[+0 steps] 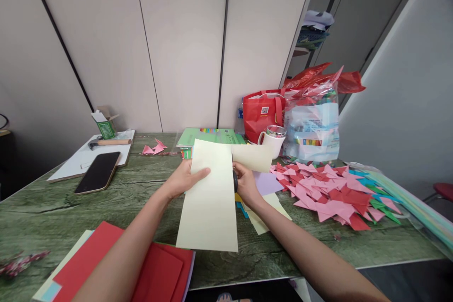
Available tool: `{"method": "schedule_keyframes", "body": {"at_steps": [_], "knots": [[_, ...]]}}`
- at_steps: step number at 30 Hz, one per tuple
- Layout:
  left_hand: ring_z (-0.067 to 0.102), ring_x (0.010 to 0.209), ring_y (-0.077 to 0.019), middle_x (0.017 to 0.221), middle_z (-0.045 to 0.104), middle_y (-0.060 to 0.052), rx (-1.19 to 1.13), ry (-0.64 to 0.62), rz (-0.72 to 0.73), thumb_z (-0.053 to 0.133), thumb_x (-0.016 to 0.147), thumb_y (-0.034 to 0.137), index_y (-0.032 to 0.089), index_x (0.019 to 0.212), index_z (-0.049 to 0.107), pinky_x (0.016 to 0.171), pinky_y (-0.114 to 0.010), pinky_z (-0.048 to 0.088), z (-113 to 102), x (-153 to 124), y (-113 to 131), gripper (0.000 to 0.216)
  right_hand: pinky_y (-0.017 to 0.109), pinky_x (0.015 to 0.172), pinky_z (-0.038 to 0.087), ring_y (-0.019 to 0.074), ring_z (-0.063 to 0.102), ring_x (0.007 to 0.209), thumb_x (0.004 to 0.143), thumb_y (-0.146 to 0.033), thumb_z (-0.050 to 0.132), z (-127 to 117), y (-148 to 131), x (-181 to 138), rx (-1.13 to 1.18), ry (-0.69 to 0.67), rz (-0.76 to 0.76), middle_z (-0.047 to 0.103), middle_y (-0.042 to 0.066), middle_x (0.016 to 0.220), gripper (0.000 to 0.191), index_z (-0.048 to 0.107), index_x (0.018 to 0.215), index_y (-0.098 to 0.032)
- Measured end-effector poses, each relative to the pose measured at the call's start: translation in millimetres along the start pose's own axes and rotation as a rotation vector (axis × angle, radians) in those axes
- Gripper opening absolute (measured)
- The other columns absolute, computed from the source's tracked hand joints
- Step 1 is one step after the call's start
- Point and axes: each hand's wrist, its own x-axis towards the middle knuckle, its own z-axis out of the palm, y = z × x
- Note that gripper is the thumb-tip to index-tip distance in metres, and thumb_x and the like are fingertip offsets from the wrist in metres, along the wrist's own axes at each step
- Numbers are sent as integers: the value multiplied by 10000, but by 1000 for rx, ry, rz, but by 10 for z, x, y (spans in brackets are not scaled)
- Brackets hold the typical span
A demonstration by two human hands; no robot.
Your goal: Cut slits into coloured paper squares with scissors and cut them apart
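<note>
My left hand (pixel 182 179) grips the left edge of a cream sheet of paper (pixel 212 212), thumb on its face, holding it up over the table. At the sheet's right edge, my right hand (pixel 247 184) is closed around the black handle of what look like scissors (pixel 235 181). Their blades are mostly hidden by the paper. A partly cut cream strip (pixel 253 156) sticks out to the right above that hand. Below it lie loose cream pieces (pixel 265 219) and a lilac sheet (pixel 267 183) on the table.
Pink and red folded paper pieces (pixel 329 193) are heaped at right. Behind stand a white mug (pixel 274 142), a red bag (pixel 262 115) and a filled plastic bag (pixel 311 127). Left are a phone (pixel 98 172) and a hammer (pixel 111 142); red paper (pixel 159 273) lies near the front edge.
</note>
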Motion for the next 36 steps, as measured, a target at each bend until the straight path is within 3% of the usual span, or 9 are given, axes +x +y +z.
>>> {"method": "schedule_keyframes", "body": {"at_steps": [21, 36], "knots": [[596, 665, -180, 833, 647, -70, -82, -61, 11, 592, 678, 410, 124, 937, 565, 550, -266, 464, 12, -2, -37, 387, 301, 657, 490, 217, 590, 856, 632, -164, 570, 8, -3, -6, 29, -22, -17, 667, 36, 844, 305, 598, 936, -167], [595, 701, -184, 870, 639, -79, -85, -104, 34, 586, 693, 392, 123, 980, 551, 587, -279, 469, 10, -4, -48, 395, 333, 722, 489, 210, 590, 861, 657, -166, 554, 12, -9, -23, 17, -43, -7, 635, 51, 985, 343, 583, 998, -174]]}}
